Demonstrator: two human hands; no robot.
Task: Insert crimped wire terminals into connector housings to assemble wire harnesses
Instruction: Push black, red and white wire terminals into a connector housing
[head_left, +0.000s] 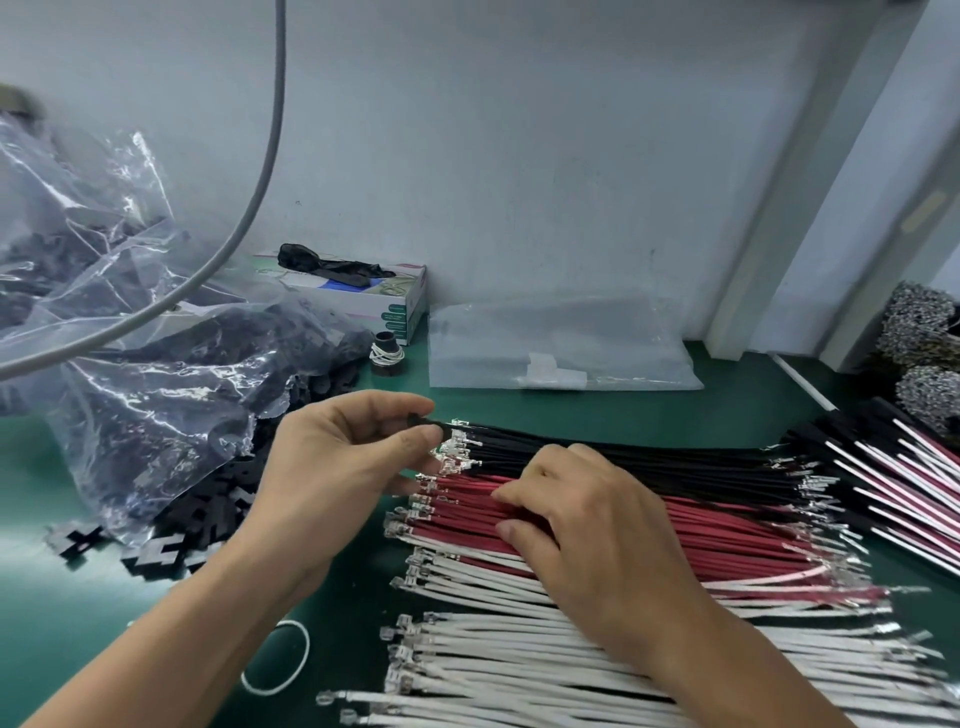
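My left hand (337, 457) pinches a small black connector housing (420, 422) between thumb and fingers, with a black wire running right from it. Crimped wires lie in rows on the green mat: black wires (649, 457) at the back, red wires (727, 535) in the middle, white wires (519, 665) nearest me, their metal terminals pointing left. My right hand (582, 525) lies on the red wires, its fingertips curled and picking at one red wire.
A clear plastic bag (156, 374) of black housings spills onto the mat at the left. A glove box (363, 296), a flat plastic bag (561, 343), finished harnesses (909, 493) at the right and a white rubber band (291, 660) lie around.
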